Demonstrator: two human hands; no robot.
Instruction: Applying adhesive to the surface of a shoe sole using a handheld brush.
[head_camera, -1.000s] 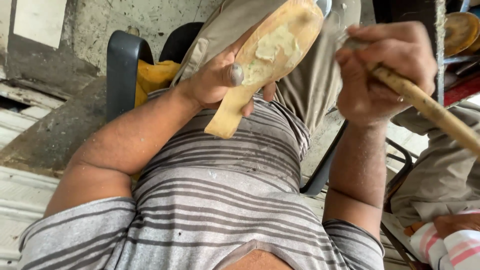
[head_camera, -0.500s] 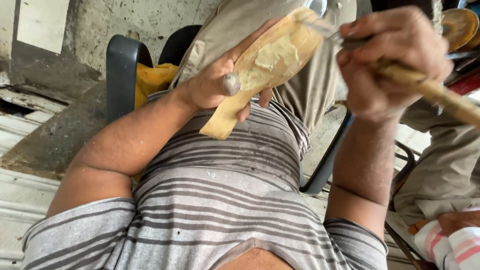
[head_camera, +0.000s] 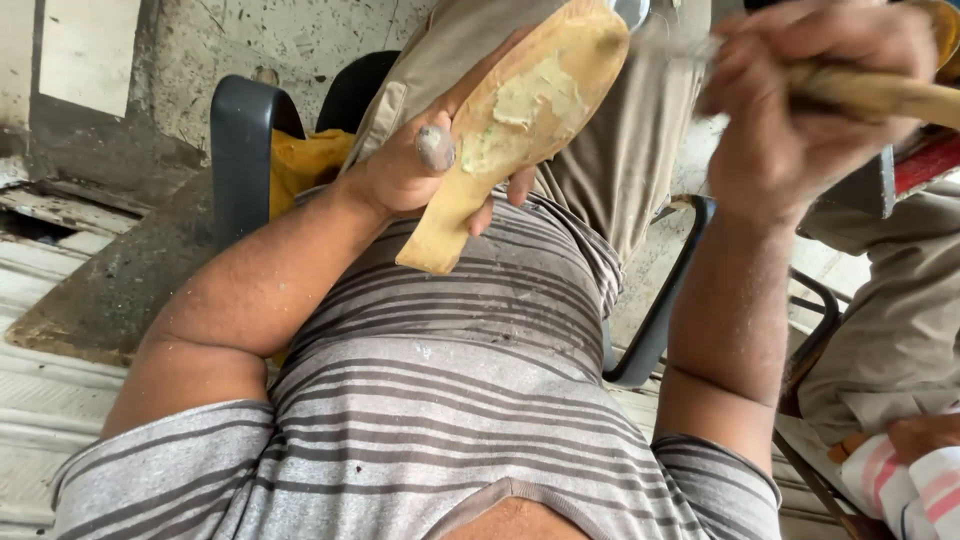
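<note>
Landmark: striped shirt (head_camera: 440, 400), nearest the camera; all places are given relative to it.
Left forearm: crosses from the shirt's left edge up toward its top.
Left hand (head_camera: 415, 175): just above the shirt; fingers closed around the narrow waist of the shoe sole (head_camera: 515, 120), thumb pressed on its upper face.
Shoe sole: tan and flat, tilted, heel end touching or just over the shirt, broad end raised beyond it. A pale paste covers the wide part. Judged: held face up and angled so the coated face meets the tool.
Right hand (head_camera: 810, 100): above the shirt's right side, blurred; fingers wrapped tight on a wooden stick (head_camera: 880, 92).
Stick: the handle runs off right; the working tip points toward the sole's broad end, whether it touches I cannot tell. Judged: fist grip gives steady strokes.
Trouser legs (head_camera: 600, 150): khaki, beyond the shirt, directly behind the sole.
Chair (head_camera: 240, 150): dark frame on both sides of the shirt; a yellow cloth (head_camera: 305, 165) sits inside its left arm.
Another person (head_camera: 900, 320): right of the shirt, near the right elbow.
Wall (head_camera: 250, 40): farthest, stained concrete.
</note>
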